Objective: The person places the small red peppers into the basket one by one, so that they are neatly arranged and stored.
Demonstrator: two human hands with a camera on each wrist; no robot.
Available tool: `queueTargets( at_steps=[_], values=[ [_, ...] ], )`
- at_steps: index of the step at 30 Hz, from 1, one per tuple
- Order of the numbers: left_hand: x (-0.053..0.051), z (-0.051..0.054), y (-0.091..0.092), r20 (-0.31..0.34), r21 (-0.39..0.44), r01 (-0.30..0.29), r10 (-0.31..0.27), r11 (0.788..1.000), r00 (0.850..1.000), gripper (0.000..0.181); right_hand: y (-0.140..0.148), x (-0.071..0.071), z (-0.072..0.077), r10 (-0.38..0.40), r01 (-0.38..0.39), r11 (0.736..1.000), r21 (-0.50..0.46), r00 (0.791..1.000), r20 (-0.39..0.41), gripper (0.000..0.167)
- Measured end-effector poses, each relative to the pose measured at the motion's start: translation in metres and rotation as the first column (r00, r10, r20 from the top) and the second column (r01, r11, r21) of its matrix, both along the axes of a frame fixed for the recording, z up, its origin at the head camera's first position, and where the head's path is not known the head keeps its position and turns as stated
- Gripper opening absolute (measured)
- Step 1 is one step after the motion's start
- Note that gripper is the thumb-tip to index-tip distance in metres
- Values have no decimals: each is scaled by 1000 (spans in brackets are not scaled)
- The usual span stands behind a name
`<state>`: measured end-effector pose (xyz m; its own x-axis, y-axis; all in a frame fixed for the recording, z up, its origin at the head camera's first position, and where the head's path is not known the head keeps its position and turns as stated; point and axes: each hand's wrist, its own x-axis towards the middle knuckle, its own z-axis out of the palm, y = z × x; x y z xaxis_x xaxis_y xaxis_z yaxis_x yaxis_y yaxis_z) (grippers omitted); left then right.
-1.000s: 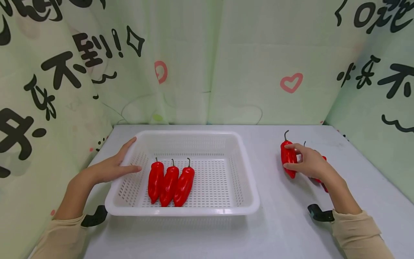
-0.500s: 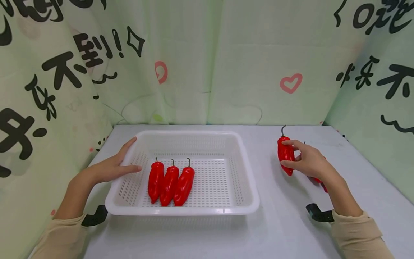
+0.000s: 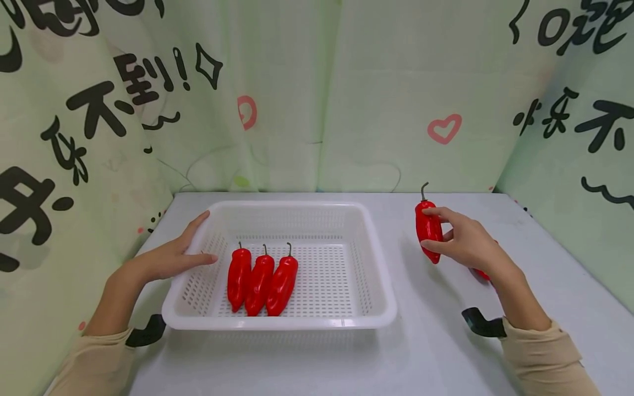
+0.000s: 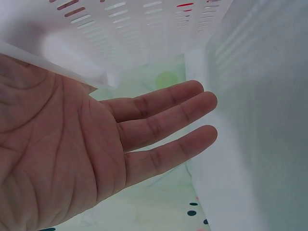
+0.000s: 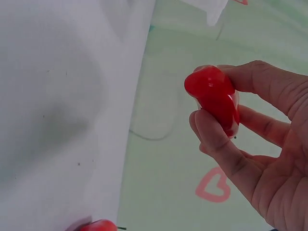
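My right hand [image 3: 468, 241] pinches a red chili pepper [image 3: 428, 225] between thumb and fingertips, its stem pointing up above the table. The right wrist view shows the tip end of this held pepper [image 5: 214, 94]. A white perforated basket [image 3: 279, 323] stands at the centre-left, with three red peppers [image 3: 260, 283] side by side in it. On the basket's left rim rests my left hand [image 3: 170, 257], thumb over the inner side. In the left wrist view its fingers [image 4: 163, 120] stretch out straight beside the basket wall.
Another red pepper [image 3: 480, 274] lies on the white table [image 3: 317, 363], mostly hidden behind my right hand and wrist. Pale green curtains [image 3: 386, 99] with black lettering and hearts enclose the table at the back and sides.
My right hand has lifted the pepper off the table and moved a little left with it. The left hand and the basket have stayed in place.
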<state>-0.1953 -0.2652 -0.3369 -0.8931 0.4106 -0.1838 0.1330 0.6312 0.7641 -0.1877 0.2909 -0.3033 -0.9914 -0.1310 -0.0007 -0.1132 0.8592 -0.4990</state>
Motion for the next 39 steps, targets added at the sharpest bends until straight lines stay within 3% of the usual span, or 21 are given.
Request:
queueTargets(
  at_steps=[11,23,39],
  values=[
    [-3,-1,-1,4,2,11,-11,1000,1000,108,-15,0,8,32,-32,999,-11,999,-37,75],
    [-2,-4,0,-3,7,8,-8,1000,1000,110,-31,-1,12,17,-17,998,-64,1000,8,79],
    [-3,-3,-1,8,-3,-4,4,1000,1000,109,-49,-2,17,61,-63,997,-34,997,-50,77]
  ],
)
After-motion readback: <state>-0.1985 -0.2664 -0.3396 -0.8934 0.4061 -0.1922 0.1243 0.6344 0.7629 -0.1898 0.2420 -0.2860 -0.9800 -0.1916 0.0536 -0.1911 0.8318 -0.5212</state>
